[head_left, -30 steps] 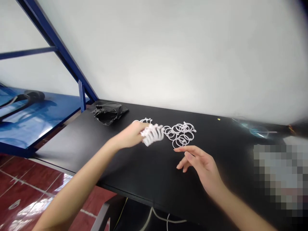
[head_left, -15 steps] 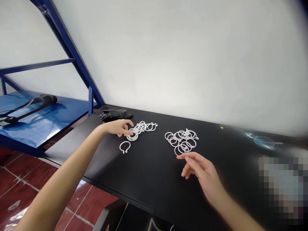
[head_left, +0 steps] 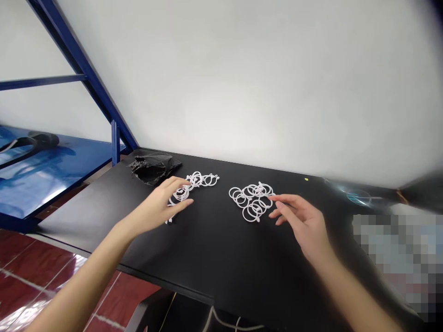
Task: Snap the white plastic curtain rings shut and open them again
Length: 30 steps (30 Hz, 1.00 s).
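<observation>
On the black bench, white rings lay in two loose groups, each near one of the person's hands. The left group spread beyond and partly behind the left grip, whose thumb and fingers were spread apart with rings visible in the gap between them. Its palm hid some of the nearer rings, and whether the fingertips touched any could not be told. The right group lay just left of the right grip; there the fingers were loosely bent and parted, the thumb close to the forefinger, and the forefinger's tip met the group's right edge in the view, though contact could not be made out. A crumpled black bag rested beyond the left hand, near the back edge.

Half a second earlier the left hand had been farther left, beside its group, with one ring plainly visible on its own at the near side; now the hand reached across these rings and covered most of that one. The right hand had shifted from the near edge of its group to the right side, while those rings kept much the same arrangement.
</observation>
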Each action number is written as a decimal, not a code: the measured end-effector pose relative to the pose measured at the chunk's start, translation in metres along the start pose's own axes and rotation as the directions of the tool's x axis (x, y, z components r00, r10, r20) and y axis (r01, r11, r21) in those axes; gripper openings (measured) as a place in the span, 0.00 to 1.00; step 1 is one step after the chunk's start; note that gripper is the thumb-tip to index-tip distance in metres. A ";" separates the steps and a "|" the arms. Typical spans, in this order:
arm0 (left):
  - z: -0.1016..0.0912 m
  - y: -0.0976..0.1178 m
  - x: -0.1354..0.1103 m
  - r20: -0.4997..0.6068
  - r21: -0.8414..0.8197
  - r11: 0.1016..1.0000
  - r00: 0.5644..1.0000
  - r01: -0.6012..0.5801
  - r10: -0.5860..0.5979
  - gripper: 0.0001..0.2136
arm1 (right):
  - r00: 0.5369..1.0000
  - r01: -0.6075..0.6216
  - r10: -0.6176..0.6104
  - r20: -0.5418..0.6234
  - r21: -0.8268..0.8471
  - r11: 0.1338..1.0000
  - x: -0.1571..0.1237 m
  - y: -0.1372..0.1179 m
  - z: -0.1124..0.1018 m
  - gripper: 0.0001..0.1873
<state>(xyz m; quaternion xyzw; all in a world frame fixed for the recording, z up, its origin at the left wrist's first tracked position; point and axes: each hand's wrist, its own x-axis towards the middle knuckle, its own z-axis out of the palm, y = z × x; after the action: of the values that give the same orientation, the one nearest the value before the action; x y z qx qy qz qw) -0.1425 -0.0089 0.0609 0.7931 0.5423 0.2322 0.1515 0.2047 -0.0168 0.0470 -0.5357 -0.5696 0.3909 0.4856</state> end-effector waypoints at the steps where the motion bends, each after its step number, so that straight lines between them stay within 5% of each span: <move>1: 0.007 0.011 0.001 0.025 -0.014 0.999 0.999 -0.047 0.047 0.20 | 0.999 0.039 -0.042 -0.017 -0.119 0.992 0.004 0.001 -0.005 0.13; 4: 0.027 0.039 0.016 0.150 -0.074 0.982 0.972 -0.173 0.183 0.18 | 0.994 0.105 -0.079 0.080 -0.408 0.907 0.014 0.005 -0.015 0.12; 7: 0.053 0.054 0.045 0.159 -0.106 0.968 0.957 -0.228 0.243 0.16 | 0.976 0.173 -0.066 0.206 -0.558 0.812 0.019 0.007 -0.011 0.12; 10: 0.082 0.056 0.073 0.054 -0.080 0.986 0.987 -0.145 0.150 0.14 | 0.961 0.243 -0.069 0.269 -0.698 0.673 0.020 0.007 0.002 0.15; 14: 0.108 0.052 0.093 0.087 -0.070 0.995 0.993 -0.076 0.082 0.21 | 0.961 0.243 -0.016 0.275 -0.817 0.523 0.023 0.009 0.018 0.16; 22: 0.106 0.050 0.108 0.190 -0.051 0.997 0.981 0.053 -0.042 0.22 | 0.968 0.143 0.069 0.242 -0.753 0.642 0.029 0.017 0.017 0.15; 30: 0.102 0.050 0.113 0.265 -0.102 0.993 0.964 0.059 -0.030 0.08 | 0.960 0.141 0.079 0.269 -0.709 0.691 0.036 0.017 0.019 0.15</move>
<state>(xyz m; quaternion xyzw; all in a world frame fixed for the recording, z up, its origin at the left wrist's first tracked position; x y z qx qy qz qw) -0.0140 0.0796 0.0222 0.7952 0.5215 0.1504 0.2703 0.1917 0.0223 0.0311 -0.6130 -0.7484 0.1983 0.1574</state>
